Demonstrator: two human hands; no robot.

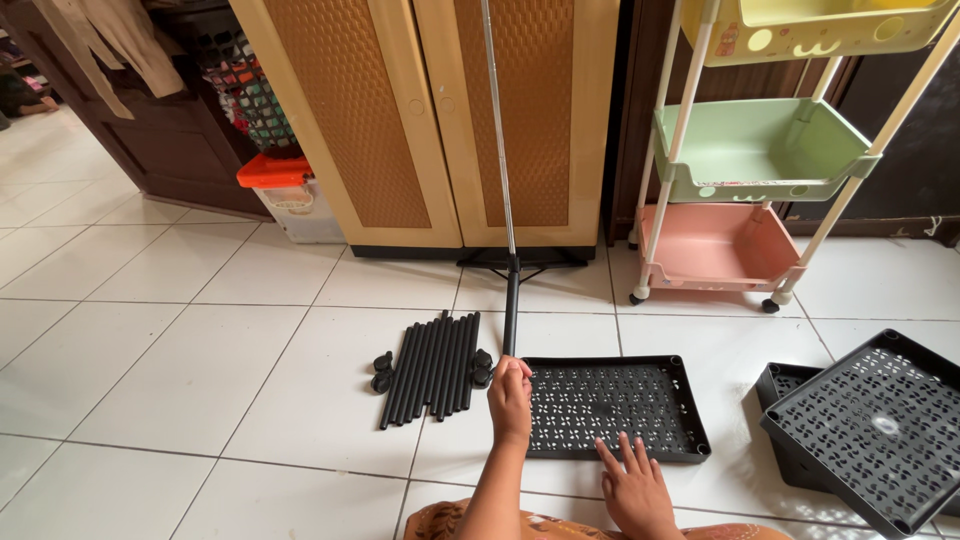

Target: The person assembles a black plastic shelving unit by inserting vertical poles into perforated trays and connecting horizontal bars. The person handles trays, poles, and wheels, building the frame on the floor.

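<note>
Head camera looks down: her left hand [511,392] grips a black tube [511,315] upright at the corner of a black perforated tray [612,405] on the tiled floor; right hand [634,483] presses flat, fingers spread, on its near edge. Spare tubes [432,367] lie just left.

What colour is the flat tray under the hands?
Black, pierced with a pattern of small holes; the tray shows clearly in the head view.
</note>
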